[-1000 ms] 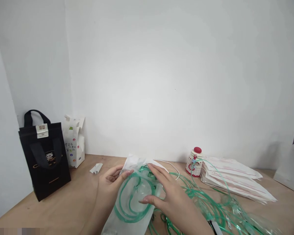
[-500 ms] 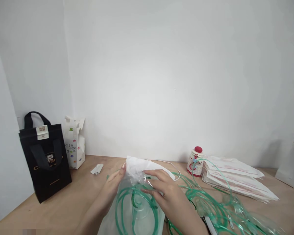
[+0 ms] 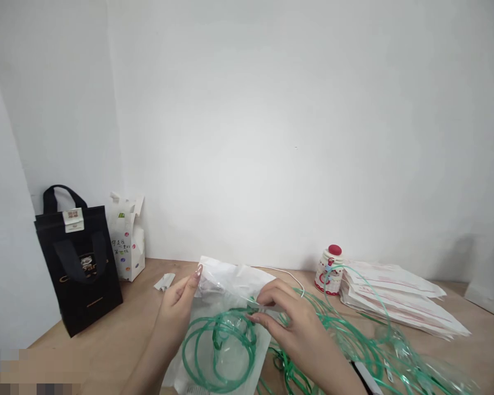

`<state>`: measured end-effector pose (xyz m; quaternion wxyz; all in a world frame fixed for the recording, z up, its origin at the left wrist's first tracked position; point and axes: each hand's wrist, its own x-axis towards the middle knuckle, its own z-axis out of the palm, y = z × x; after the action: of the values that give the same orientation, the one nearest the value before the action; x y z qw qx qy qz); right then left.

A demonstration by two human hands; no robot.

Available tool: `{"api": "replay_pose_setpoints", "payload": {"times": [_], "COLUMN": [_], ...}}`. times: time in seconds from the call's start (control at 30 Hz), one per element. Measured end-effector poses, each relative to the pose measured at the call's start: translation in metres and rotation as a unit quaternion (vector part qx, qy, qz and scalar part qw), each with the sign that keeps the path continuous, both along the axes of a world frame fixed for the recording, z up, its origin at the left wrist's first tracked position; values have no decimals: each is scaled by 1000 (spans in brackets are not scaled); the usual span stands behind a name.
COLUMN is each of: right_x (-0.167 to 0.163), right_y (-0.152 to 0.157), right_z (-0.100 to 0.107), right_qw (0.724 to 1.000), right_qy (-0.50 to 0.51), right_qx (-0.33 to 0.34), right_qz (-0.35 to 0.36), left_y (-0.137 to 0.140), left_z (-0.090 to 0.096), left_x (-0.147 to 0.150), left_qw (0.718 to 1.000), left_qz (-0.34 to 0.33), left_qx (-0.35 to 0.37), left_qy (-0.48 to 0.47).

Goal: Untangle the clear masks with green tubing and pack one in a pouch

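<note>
Pouch (image 3: 226, 302) lies partly hidden behind the right hand (image 3: 292, 314).

The brown tabletop (image 3: 107, 341) bears, at left, a black bag (image 3: 80, 291), a printed white bag (image 3: 129, 241) and a pale scrap (image 3: 164, 282); at right, a red-topped canister (image 3: 329, 272), stacked packets (image 3: 407, 299) and green tubing (image 3: 360, 336).

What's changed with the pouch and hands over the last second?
The left hand has moved left and now pinches the pouch near its far left corner. The right hand has shifted slightly right, thumb and fingers drawn closer together at the pouch's right side. The black bag, red-lidded jar and white packets haven't moved.
</note>
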<state>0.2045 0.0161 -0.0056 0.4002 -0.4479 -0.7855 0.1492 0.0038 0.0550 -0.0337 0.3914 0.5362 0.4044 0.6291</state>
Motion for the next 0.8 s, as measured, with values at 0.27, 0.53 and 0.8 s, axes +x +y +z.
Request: {"api": "replay_pose_setpoints", "payload": {"times": [0.27,0.53,0.8], "right_x": [-3,5,-1], "right_y": [-4,6,30], "right_z": [3,-3,-15], "right_qw": [978,986,921], "right_qy": [6,145,317], "right_qx": [-162,47,-203], "right_qz": [131,-63,105], "left_y": [-6,-1,-6], "left_z": [6,-2,5], "left_x": [11,-1,5], "left_qw": [999,996,984], "left_qz": [-42,31,-26], "left_qx": [-10,-34,-80], "left_qy": [14,-75,-155]}}
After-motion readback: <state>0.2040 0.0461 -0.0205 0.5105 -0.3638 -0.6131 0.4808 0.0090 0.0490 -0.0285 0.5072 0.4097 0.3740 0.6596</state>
